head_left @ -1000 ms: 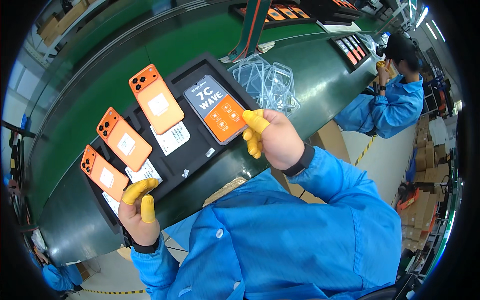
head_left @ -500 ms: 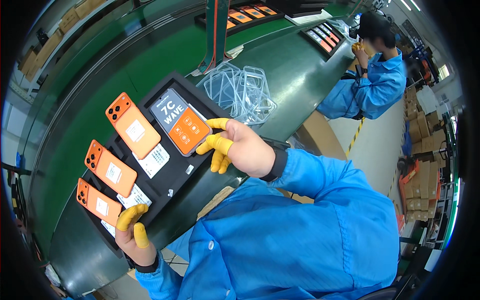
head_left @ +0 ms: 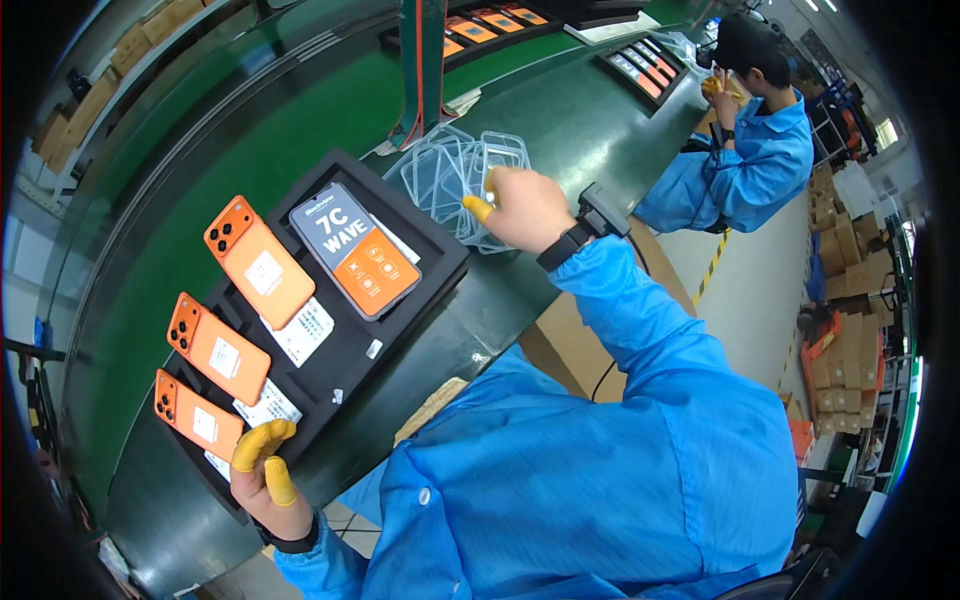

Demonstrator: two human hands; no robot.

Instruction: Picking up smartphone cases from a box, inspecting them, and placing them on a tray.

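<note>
The right hand (head_left: 525, 208), yellow-cotted fingers loosely curled, rests on the stack of clear phone cases (head_left: 462, 180); whether it pinches one cannot be told. The cases lie under and just beyond its fingertips on the green conveyor belt (head_left: 560, 120). The left hand (head_left: 268, 478) grips the near corner of the black foam tray (head_left: 400, 232), thumb and forefinger narrow on the rim. Just past those fingers lie three orange phones (head_left: 220, 348) face down; a fourth phone (head_left: 356, 250) lies screen up.
</note>
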